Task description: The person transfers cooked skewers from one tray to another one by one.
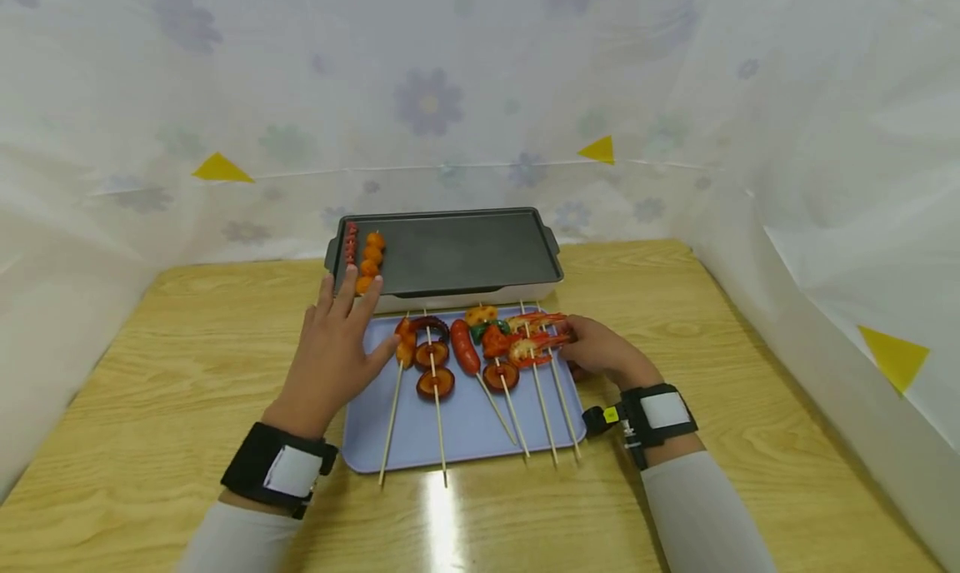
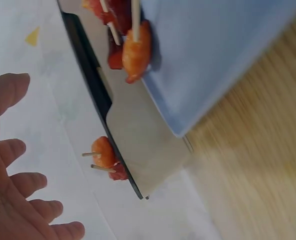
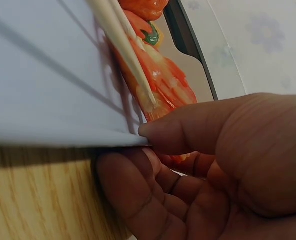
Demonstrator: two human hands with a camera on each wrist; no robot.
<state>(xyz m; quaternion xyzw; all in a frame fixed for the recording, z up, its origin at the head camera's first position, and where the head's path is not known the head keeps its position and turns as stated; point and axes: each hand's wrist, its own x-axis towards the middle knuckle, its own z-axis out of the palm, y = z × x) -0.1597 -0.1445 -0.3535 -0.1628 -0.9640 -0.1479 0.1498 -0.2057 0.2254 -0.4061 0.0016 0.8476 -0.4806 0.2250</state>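
Observation:
A lavender tray [image 1: 468, 427] lies on the table, bearing several skewers. Among them are a sausage skewer [image 1: 465, 346], an octopus tentacle skewer with round brown slices [image 1: 435, 383], a mixed vegetable skewer [image 1: 500, 376] and shrimp skewers [image 1: 528, 352]. My right hand [image 1: 603, 350] pinches the tray's right edge. In the right wrist view, the thumb [image 3: 188, 127] lies on the rim and curled fingers [image 3: 133, 192] sit beneath it. Over the tray's left side hovers my left hand [image 1: 330, 356], fingers spread; the left wrist view shows those fingers [image 2: 28, 185] holding nothing.
Behind the tray stands a dark rectangular grill pan [image 1: 465, 252] with a pale base. A skewer of orange balls [image 1: 372, 255] and a thin red skewer [image 1: 351, 241] lie at its left end. Flowered white sheeting [image 1: 480, 98] surrounds the wooden table [image 1: 172, 373].

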